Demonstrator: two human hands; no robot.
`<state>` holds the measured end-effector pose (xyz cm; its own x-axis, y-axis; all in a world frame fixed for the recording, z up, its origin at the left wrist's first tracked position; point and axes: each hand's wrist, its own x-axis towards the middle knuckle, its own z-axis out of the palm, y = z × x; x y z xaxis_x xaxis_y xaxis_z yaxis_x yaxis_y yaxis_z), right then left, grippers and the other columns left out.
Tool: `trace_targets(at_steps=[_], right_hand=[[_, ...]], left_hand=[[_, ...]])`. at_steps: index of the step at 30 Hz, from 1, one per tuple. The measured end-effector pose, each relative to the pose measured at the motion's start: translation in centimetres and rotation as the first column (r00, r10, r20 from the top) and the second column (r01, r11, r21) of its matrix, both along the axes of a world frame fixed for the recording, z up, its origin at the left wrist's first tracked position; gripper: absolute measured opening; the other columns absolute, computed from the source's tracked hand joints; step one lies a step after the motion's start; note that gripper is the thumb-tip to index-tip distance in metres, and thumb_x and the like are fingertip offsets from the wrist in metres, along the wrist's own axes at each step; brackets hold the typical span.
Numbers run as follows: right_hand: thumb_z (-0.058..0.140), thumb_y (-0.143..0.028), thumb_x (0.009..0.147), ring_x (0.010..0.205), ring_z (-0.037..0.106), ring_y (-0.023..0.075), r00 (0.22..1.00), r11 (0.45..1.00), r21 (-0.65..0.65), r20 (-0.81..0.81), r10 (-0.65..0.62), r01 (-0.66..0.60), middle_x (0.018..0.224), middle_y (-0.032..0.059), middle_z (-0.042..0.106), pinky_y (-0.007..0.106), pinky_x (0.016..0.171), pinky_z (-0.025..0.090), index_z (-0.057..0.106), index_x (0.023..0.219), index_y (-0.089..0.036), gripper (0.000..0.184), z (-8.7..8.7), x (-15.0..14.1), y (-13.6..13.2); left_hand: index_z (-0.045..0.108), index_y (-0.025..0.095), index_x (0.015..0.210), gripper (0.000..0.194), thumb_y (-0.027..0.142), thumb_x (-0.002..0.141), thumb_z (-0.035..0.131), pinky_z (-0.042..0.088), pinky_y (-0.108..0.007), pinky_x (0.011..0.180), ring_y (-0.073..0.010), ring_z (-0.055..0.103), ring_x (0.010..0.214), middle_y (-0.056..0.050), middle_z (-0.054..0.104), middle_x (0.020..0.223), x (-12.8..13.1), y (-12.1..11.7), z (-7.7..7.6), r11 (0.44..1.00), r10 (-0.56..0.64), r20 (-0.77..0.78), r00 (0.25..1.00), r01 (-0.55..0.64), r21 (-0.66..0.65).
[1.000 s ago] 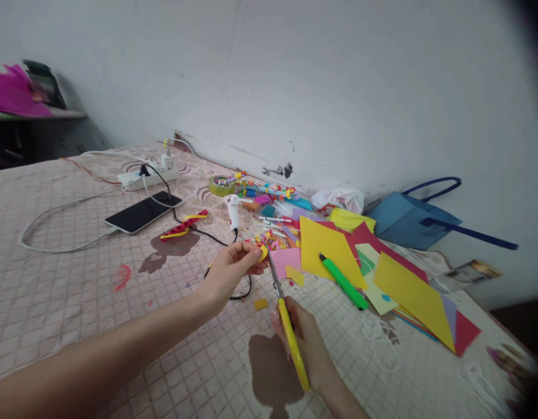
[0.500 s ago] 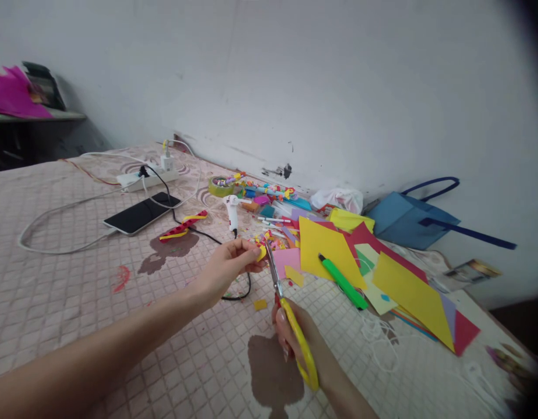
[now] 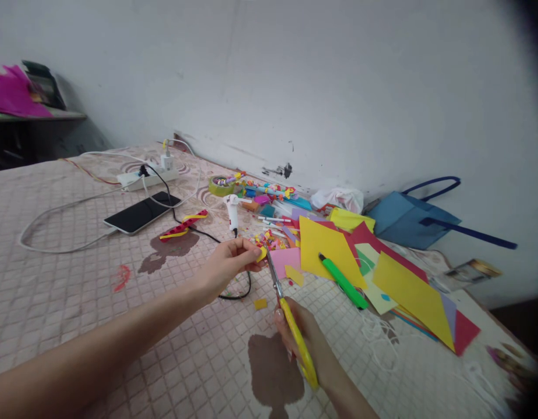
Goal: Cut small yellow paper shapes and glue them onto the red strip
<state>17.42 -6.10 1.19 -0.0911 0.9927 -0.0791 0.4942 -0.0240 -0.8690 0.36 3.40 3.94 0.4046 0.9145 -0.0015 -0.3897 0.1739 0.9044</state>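
Between the thumb and fingers of my left hand point(image 3: 229, 262) is a small yellow paper piece point(image 3: 262, 254). My right hand point(image 3: 304, 331) is wrapped round the yellow handles of a pair of scissors point(image 3: 275, 279), whose metal blades point up and away, their tips beside the yellow piece. Whether the blades touch it I cannot tell. A pink sheet point(image 3: 285, 263) and small yellow scraps point(image 3: 261, 304) lie on the patterned cloth close to the blades. Just beyond my left hand stands a white glue gun point(image 3: 232, 214).
Coloured sheets point(image 3: 334, 250) and a green cutter-like tool point(image 3: 344, 283) lie at right, near white string point(image 3: 380, 337). A blue bag point(image 3: 411, 218) leans against the wall. At left are a phone point(image 3: 142, 213), a power strip point(image 3: 147, 178) and trailing cables.
The scissors' handles have come closer together as my right hand closed. My left hand stays almost in place with the yellow piece.
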Motion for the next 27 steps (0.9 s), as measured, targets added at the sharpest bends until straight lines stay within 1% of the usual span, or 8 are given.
trace_targets(at_steps=[11,18,21,24,27], right_hand=[[0.050,-0.045,0.082,0.038,0.030,0.0062,0.999,1.000,-0.008,-0.043,-0.016,0.016,0.048,-0.0083,0.033,0.018,0.035,0.027,0.038,0.066,-0.021,0.031,-0.46,0.11,-0.05],[0.055,-0.051,0.078,0.037,0.030,0.0063,0.990,0.998,-0.041,-0.125,-0.057,0.052,0.047,-0.0081,0.034,0.019,0.034,0.025,0.039,0.064,-0.022,0.037,-0.31,0.00,-0.13],[0.056,-0.053,0.077,0.035,0.029,0.0058,0.989,0.997,-0.056,-0.133,-0.065,0.058,0.045,-0.0089,0.032,0.018,0.033,0.025,0.039,0.064,-0.022,0.038,-0.28,0.06,-0.15],[0.055,-0.056,0.077,0.033,0.030,0.0053,0.988,0.995,-0.077,-0.136,-0.073,0.063,0.045,-0.0091,0.033,0.018,0.031,0.025,0.039,0.064,-0.022,0.041,-0.51,0.16,-0.08],[0.050,-0.063,0.076,0.030,0.030,0.0053,0.975,0.993,-0.108,-0.211,-0.067,0.045,0.043,-0.0099,0.033,0.017,0.029,0.026,0.039,0.064,-0.021,0.044,-0.68,0.10,0.13]], left_hand=[[0.056,0.013,0.070,0.023,0.031,0.069,0.072,0.049,-0.023,0.068,-0.0109,0.062,0.067,-0.002,0.066,0.072,0.00,-0.03,0.29,1.000,0.016,-0.011,1.000,-0.016,-0.027],[0.056,0.013,0.071,0.023,0.030,0.069,0.071,0.049,-0.024,0.069,-0.0109,0.062,0.067,-0.002,0.066,0.073,-0.06,-0.03,0.31,1.000,0.007,-0.011,1.000,-0.007,-0.020],[0.056,0.013,0.071,0.022,0.029,0.070,0.071,0.049,-0.023,0.068,-0.0107,0.061,0.067,-0.002,0.066,0.072,-0.11,0.01,0.44,1.000,0.003,-0.008,1.000,-0.004,-0.015],[0.056,0.013,0.071,0.021,0.028,0.070,0.071,0.049,-0.023,0.068,-0.0108,0.062,0.067,-0.002,0.066,0.073,-0.23,0.11,0.57,1.000,-0.006,-0.008,1.000,0.006,-0.012],[0.056,0.013,0.070,0.021,0.029,0.071,0.070,0.049,-0.023,0.069,-0.0110,0.061,0.068,-0.003,0.067,0.074,-0.28,0.10,0.49,0.999,-0.031,-0.029,0.999,0.031,-0.008]])
